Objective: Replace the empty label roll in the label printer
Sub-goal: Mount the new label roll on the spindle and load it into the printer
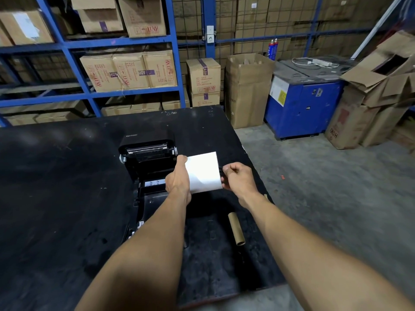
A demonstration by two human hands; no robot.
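A black label printer (pixel 146 158) stands on the black table (pixel 62 176) with its lid raised and its bay showing. Just above the bay I hold a full white label roll (pixel 204 172) on its side. My left hand (pixel 177 178) grips the roll's left end. At the roll's right end my right hand (pixel 238 179) pinches a small black part, too small to make out. An empty brown cardboard core (pixel 236 228) lies on the table to the right of the printer, between my forearms.
The table's right edge runs close to my right arm, with grey concrete floor (pixel 314 187) beyond it. Behind the table stand blue shelves (pixel 89 43) of cartons, a tall open carton (pixel 247 90), a blue strapping machine (pixel 303 104) and piled boxes (pixel 379 93).
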